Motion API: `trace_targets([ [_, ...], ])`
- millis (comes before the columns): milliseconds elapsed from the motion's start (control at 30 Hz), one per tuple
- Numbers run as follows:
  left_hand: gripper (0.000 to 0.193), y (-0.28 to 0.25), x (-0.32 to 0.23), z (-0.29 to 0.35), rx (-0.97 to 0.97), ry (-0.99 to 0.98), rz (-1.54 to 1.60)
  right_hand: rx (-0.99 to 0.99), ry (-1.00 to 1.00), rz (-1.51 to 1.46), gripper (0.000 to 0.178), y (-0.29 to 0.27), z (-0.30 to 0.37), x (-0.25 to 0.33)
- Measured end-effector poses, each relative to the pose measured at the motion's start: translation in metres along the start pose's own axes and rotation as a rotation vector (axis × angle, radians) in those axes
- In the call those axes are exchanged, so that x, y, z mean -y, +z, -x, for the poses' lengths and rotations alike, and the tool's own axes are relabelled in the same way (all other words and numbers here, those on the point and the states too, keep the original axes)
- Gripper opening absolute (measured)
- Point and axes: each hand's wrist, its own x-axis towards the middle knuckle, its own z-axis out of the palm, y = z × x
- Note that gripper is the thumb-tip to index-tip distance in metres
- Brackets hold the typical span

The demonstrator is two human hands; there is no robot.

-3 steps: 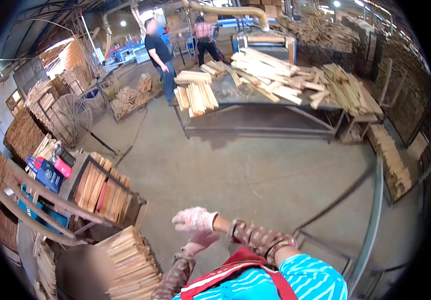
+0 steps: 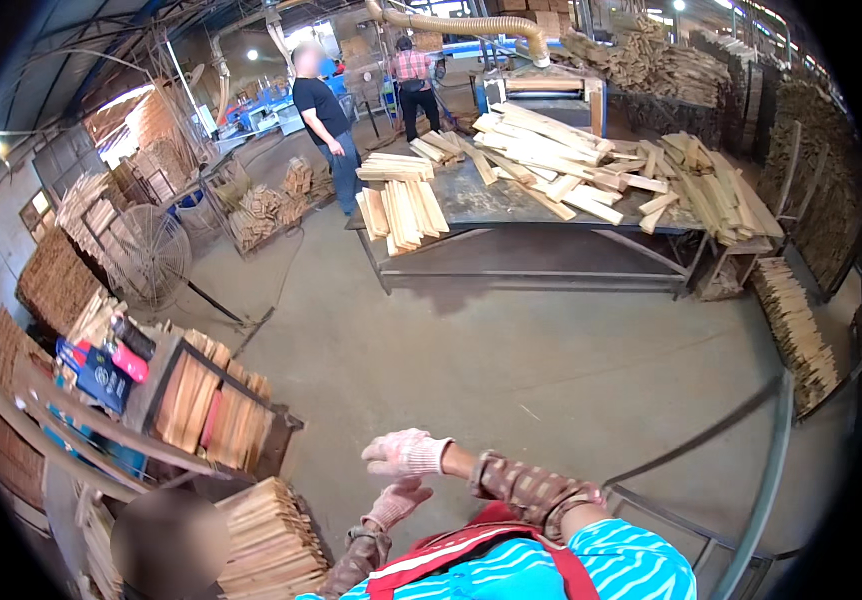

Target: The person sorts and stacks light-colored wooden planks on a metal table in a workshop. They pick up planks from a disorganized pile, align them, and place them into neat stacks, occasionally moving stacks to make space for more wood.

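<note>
- Biggest thing here is the smooth grey concrete floor [image 2: 431,370], filling the middle of the frame
- Next up, a long dark-topped table on a metal frame [image 2: 471,207] across the upper centre, with a messy heap of pale, flat wooden boards [image 2: 551,145] spread over it
- Left of frame, a packed block of reddish-brown upright boards [image 2: 231,425] in a dark rack
- Lower left, a neat stack of light tan wooden slats [image 2: 271,535], the closest wood to the hands, but clearly apart from them
- Upper left, a round wire-cage fan [image 2: 154,258]
- Left edge area, a navy blue carry bag [image 2: 106,380]
- Pale pink-gloved right hand [image 2: 408,453], lower centre, fingers stretched toward the left, grip loose, nothing visible in it
- Pale pink-gloved left hand [image 2: 398,503], just below it, fingers loosely spread, nothing showing there either, can't tell if the two gloves touch
- Smallest, a bright pink bottle [image 2: 131,364] beside the bag
</note>
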Motion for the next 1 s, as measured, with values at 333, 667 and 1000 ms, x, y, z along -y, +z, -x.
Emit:
trace_targets([
  [333,0.069,-0.107,0.006,-0.208,-0.010,-0.315,0.170,-0.032,0.072,0.011,0.046,-0.152,-0.103,-0.236],
  [667,0.069,-0.302,-0.091,-0.548,0.009,-0.032,0.000,-0.127,0.616,0.009,0.044,-0.314,-0.054,-0.492],
  [1000,0.076,-0.377,-0.143,-0.863,-0.012,0.101,0.239,-0.764,0.743,-0.248,0.046,-0.455,-0.059,-0.765],
])
